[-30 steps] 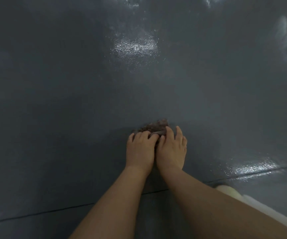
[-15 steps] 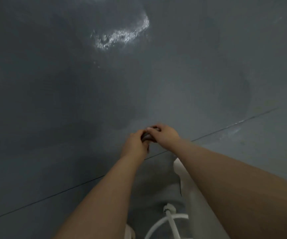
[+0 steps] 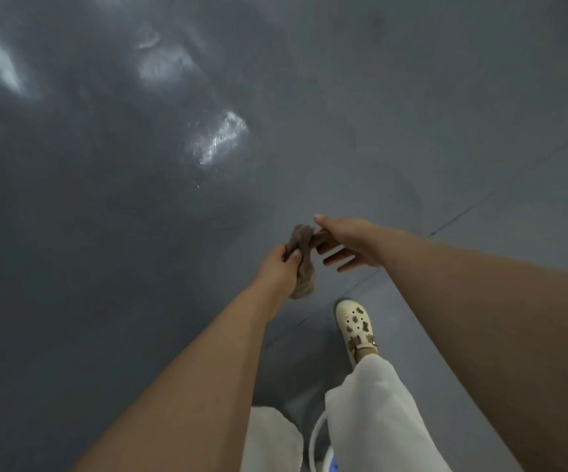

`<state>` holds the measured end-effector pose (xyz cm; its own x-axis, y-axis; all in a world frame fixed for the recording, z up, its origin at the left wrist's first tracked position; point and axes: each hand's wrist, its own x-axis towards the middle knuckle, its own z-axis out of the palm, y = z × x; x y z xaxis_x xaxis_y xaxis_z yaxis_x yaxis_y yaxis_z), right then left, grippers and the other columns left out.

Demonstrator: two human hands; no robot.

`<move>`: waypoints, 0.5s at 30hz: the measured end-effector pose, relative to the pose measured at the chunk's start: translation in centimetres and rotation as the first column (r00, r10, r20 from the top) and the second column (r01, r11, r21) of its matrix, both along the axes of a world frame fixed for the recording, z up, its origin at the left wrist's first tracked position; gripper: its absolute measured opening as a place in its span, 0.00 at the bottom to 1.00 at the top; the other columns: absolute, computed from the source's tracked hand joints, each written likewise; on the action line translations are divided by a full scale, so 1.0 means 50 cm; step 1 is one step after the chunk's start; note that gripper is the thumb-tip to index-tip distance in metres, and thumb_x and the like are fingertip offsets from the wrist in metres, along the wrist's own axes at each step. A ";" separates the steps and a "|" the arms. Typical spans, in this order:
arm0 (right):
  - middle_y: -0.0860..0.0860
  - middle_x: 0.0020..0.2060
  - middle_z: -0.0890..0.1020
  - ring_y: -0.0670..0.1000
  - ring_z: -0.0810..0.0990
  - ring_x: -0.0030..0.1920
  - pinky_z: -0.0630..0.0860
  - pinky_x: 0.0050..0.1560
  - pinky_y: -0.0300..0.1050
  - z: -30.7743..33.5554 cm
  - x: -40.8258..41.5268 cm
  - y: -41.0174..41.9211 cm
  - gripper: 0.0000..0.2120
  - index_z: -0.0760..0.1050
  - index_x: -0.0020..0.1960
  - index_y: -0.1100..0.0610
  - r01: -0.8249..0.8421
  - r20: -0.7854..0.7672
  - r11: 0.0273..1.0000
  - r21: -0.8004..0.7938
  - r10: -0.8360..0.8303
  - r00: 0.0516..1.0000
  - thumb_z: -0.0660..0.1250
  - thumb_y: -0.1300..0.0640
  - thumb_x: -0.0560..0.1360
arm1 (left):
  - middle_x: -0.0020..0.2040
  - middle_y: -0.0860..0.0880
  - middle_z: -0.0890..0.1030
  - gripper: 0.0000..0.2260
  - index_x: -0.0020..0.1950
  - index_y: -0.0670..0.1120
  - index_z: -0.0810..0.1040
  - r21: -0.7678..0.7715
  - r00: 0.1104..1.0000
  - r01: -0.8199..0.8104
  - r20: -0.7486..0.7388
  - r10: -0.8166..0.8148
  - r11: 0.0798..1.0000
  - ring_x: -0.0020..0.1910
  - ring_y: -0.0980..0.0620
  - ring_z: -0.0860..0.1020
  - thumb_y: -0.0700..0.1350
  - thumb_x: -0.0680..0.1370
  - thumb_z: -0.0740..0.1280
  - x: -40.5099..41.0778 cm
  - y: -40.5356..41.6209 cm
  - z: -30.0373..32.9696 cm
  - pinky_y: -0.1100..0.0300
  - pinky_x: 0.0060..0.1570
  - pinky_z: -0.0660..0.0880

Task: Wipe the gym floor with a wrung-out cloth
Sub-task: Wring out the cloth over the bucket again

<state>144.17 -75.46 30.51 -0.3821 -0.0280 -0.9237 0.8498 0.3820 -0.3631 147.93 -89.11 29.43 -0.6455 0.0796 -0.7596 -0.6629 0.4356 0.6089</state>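
Head view, looking down from standing height: nearest, at the bottom edge, are white trouser legs (image 3: pixel 374 413) and, between them, part of a white curved rim with a bit of blue inside (image 3: pixel 316 444), too cropped to identify. Just ahead of the right trouser leg, a cream shoe (image 3: pixel 356 323) with small brown charms and a buckled strap stands flat on the floor, its toe touching a thin dark seam line (image 3: pixel 456 218) that runs diagonally up to the right. Both bare forearms reach forward over this. The left hand (image 3: pixel 281 267) grips the brown cloth (image 3: pixel 304 247) with thumb and fingers curled round its bunched middle, and a loose tail of the cloth hangs down beside the wrist. The right hand (image 3: pixel 345 241) pinches the cloth's other end between thumb and forefinger, while its remaining fingers stretch out straight below. So the cloth is held up in the air between the two hands, off the floor, with nothing between it and the surface beneath. Beyond the hands spreads the grey gym floor (image 3: pixel 412 114), smooth and glossy, with a bright wet-looking glare patch (image 3: pixel 221 137) ahead and fainter smeared reflections (image 3: pixel 163 64) farther off toward the upper left.
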 end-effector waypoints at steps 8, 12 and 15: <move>0.54 0.52 0.77 0.56 0.77 0.54 0.72 0.59 0.57 0.264 -0.115 0.181 0.24 0.69 0.59 0.53 -0.029 -0.087 0.997 -0.072 0.023 0.996 0.52 0.35 0.77 | 0.61 0.39 0.78 0.13 0.55 0.47 0.75 0.127 0.979 -0.167 0.138 0.149 0.978 0.55 0.46 0.77 0.53 0.82 0.55 -0.144 0.134 0.260 0.49 0.61 0.72; 0.50 0.51 0.77 0.52 0.77 0.53 0.72 0.60 0.56 0.395 -0.187 0.272 0.24 0.69 0.59 0.52 -0.177 -0.174 0.982 -0.070 0.163 0.971 0.58 0.34 0.74 | 0.56 0.47 0.82 0.29 0.59 0.49 0.79 0.230 0.979 -0.118 0.190 0.075 0.966 0.57 0.47 0.79 0.69 0.70 0.63 -0.234 0.206 0.371 0.47 0.61 0.73; 0.50 0.55 0.78 0.51 0.76 0.53 0.72 0.60 0.52 0.475 -0.244 0.347 0.13 0.71 0.58 0.52 -0.271 -0.253 0.962 0.031 0.270 0.929 0.65 0.47 0.77 | 0.51 0.48 0.82 0.18 0.58 0.47 0.77 0.187 0.994 -0.055 0.101 0.037 0.981 0.53 0.48 0.79 0.58 0.76 0.65 -0.295 0.268 0.446 0.48 0.61 0.73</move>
